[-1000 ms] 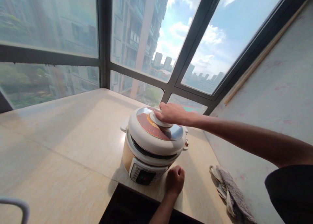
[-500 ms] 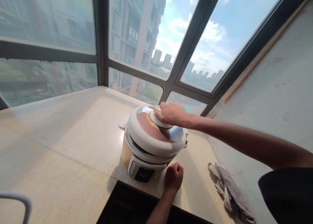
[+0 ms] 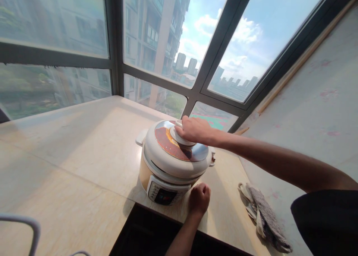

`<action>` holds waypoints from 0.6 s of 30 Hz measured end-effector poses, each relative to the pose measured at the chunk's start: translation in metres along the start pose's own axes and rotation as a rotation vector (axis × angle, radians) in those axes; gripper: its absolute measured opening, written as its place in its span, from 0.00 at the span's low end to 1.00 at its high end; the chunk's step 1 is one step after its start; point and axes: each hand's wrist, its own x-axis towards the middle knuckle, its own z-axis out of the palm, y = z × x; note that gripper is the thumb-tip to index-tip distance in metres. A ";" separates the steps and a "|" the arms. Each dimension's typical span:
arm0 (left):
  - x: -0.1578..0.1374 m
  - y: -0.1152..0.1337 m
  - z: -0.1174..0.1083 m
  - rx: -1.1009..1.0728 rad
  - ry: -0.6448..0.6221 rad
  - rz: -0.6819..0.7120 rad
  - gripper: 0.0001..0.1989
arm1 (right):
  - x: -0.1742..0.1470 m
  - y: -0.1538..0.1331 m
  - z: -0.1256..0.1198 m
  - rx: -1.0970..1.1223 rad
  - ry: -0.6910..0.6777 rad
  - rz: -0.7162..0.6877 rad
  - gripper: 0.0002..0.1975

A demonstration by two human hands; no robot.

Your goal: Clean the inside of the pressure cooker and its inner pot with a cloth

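Note:
A white and beige electric pressure cooker (image 3: 145, 171) stands on the counter, its control panel (image 3: 166, 193) facing me. My right hand (image 3: 194, 129) is closed around the handle knob on top of the cooker's lid (image 3: 167, 156). The lid lies over the pot, with a thin dark gap showing at its left front edge. Beside the front right of the cooker, my left hand (image 3: 200, 199) is curled into a fist low over the counter, and nothing shows in it.
A black flat panel (image 3: 148, 230) lies in front of the cooker on the pale counter (image 3: 69, 163). Grey cloths (image 3: 263, 215) lie by the right wall. A grey curved tube (image 3: 33, 226) is at lower left. Windows (image 3: 162, 36) rise behind.
The lid has settled lower on the pot, and the dark gap at its front left has narrowed. My right hand stays on the knob; my left fist has barely moved.

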 end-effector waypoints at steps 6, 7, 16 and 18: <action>0.000 0.001 -0.002 0.013 -0.002 -0.004 0.16 | -0.001 -0.007 0.000 0.004 -0.024 0.016 0.27; 0.000 0.001 -0.002 0.016 -0.007 -0.007 0.16 | -0.001 -0.007 0.000 0.008 -0.029 0.017 0.27; 0.001 -0.002 0.004 0.009 0.010 -0.005 0.16 | 0.001 -0.008 0.007 0.041 -0.010 -0.007 0.28; 0.001 -0.002 0.003 0.006 0.002 -0.007 0.16 | 0.001 -0.007 0.008 0.049 -0.005 -0.006 0.28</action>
